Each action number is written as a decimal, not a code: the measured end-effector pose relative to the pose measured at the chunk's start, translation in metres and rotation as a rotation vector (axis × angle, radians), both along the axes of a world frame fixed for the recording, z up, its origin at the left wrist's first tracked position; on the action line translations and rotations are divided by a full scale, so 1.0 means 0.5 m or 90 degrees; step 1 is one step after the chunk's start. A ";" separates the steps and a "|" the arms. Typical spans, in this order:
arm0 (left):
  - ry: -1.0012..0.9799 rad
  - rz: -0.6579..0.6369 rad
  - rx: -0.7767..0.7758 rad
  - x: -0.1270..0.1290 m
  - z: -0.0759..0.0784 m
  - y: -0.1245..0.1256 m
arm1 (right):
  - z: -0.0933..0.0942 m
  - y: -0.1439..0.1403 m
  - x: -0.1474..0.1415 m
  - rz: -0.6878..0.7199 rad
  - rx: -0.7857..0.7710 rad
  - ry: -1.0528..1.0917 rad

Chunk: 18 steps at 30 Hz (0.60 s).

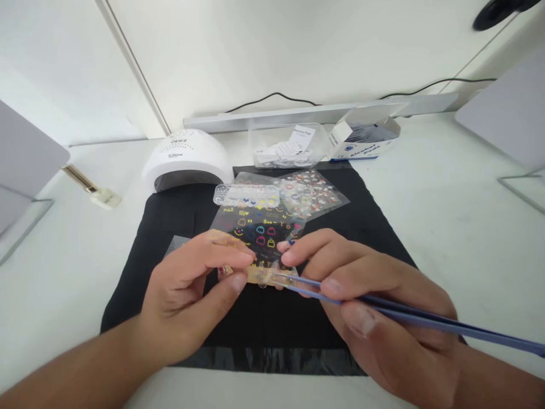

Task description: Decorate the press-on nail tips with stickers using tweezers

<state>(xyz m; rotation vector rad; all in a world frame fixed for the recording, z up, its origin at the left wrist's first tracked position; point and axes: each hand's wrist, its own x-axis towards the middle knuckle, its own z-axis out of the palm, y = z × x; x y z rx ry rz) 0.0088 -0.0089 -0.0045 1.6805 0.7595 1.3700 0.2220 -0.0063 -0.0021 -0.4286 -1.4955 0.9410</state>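
Sticker sheet (260, 241), thin, probably bendy, best by its edges; my left hand (191, 292) pinches it, right hand (383, 309) grips tweezers (443, 325).

Bare left hand (191, 289), bare right hand (383, 309), bare forearms (114, 349), rounded thumbnails (365, 320)

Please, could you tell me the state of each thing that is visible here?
Sticker sheet: spread out
Tweezers: held; whether tips are closed is unclear
Right hand: closed around the tweezers
Left hand: fingers bent, at the sticker sheet's near edge; grip unclear
Bottle: capped
Lamp: no glow visible
Pad box: open, filled
Plastic container: open, filled
Black cloth: spread out
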 end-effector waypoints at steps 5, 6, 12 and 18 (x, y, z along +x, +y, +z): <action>0.043 0.036 0.008 0.005 0.000 -0.003 | 0.003 -0.006 0.001 0.011 -0.030 -0.019; 0.041 0.038 0.009 0.007 -0.001 -0.004 | 0.003 -0.007 0.001 0.010 -0.031 -0.023; -0.006 0.042 -0.023 0.018 0.003 -0.009 | 0.004 -0.004 -0.005 0.002 0.005 -0.022; -0.052 0.074 -0.133 0.020 0.008 -0.009 | 0.016 -0.001 0.002 -0.014 -0.005 -0.027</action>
